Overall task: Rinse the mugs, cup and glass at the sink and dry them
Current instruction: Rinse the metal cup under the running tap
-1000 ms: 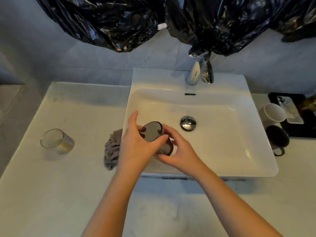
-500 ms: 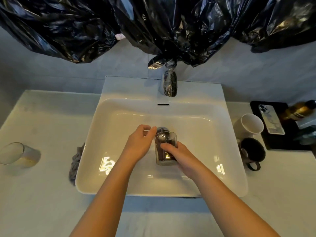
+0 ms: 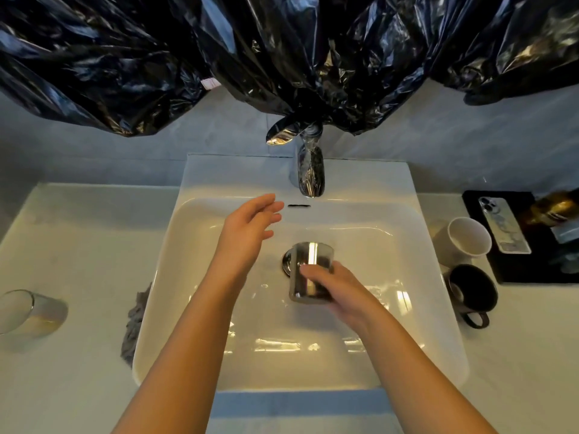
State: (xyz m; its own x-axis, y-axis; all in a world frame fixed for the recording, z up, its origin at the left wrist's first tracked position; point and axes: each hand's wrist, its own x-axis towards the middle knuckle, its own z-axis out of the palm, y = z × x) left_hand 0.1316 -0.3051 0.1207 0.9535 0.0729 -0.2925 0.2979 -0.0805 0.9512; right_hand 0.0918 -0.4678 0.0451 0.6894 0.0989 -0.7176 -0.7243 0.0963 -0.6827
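My right hand (image 3: 340, 291) grips a dark metallic cup (image 3: 310, 264) over the middle of the white sink (image 3: 194, 277), just above the drain. The cup's mouth points toward the tap (image 3: 310, 173). My left hand (image 3: 247, 230) hovers open above the basin's back left, fingers spread toward the tap, holding nothing. A clear glass (image 3: 29, 314) lies tilted on the counter at far left. A white mug (image 3: 465, 238) and a dark mug (image 3: 471, 292) rest on the counter right of the sink. No water stream is visible.
A grey cloth (image 3: 134, 327) is bunched against the sink's left rim. At far right a black tray (image 3: 513, 270) holds a phone (image 3: 503, 225) and bottles. Black plastic bags (image 3: 282, 57) hang over the wall and the tap's top.
My left hand has let go of the cup and risen toward the tap. The right hand alone now holds the cup, which has moved from the sink's left front to above the drain.
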